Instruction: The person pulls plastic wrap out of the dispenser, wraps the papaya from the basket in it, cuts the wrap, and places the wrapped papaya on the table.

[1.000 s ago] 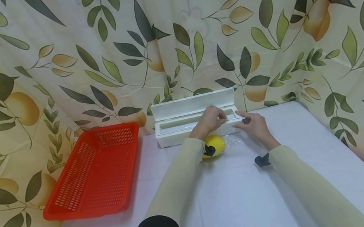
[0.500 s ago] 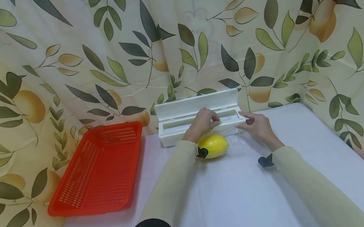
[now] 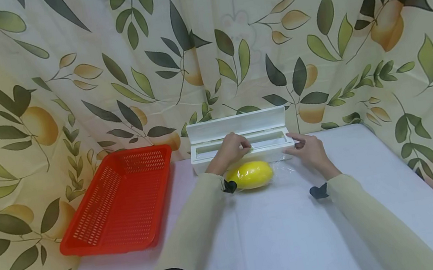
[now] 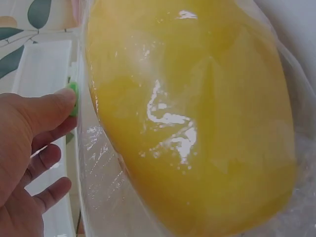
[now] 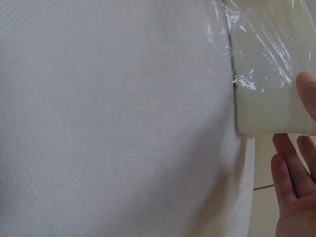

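Pinching green slider [image 4: 73,97], left hand [image 3: 232,147]

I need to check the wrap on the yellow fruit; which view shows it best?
The left wrist view: the yellow fruit fills the frame, glossy cling film over it. The head view shows it whole but small; the right wrist view misses it.

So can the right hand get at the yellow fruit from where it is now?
Probably yes. The right hand rests at the end of the white dispenser box, just beside the yellow fruit. Only clear film lies over and around the fruit; nothing solid stands between.
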The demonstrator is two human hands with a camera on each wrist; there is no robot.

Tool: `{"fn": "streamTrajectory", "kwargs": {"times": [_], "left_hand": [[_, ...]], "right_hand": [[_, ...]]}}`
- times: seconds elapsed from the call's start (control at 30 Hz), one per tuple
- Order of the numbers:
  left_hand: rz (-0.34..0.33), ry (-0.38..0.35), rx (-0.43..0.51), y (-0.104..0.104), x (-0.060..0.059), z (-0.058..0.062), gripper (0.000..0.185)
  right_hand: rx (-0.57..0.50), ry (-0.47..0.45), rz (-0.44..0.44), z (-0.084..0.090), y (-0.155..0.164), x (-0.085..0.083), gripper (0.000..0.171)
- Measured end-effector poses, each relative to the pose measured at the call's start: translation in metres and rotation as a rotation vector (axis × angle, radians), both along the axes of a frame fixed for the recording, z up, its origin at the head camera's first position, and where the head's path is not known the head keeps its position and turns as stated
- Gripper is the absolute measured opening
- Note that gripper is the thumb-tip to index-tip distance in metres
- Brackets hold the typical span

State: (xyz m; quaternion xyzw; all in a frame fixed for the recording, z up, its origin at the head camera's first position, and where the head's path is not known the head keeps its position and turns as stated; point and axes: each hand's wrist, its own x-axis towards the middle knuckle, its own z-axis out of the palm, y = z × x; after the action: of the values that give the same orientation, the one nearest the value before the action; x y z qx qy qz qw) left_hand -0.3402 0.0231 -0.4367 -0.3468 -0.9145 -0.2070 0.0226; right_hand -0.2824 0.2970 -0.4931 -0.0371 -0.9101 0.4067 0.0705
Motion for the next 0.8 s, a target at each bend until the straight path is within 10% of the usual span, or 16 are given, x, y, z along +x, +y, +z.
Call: {"fn": "streamTrajectory", "kwargs": {"times": [0.8], "left_hand": [[-0.014, 0.03, 0.006, -0.039, 0.005, 0.002, 0.009]], "right_hand": [[-0.026, -0.036, -0.002, 0.0, 0.003, -0.001, 0.076]]}}
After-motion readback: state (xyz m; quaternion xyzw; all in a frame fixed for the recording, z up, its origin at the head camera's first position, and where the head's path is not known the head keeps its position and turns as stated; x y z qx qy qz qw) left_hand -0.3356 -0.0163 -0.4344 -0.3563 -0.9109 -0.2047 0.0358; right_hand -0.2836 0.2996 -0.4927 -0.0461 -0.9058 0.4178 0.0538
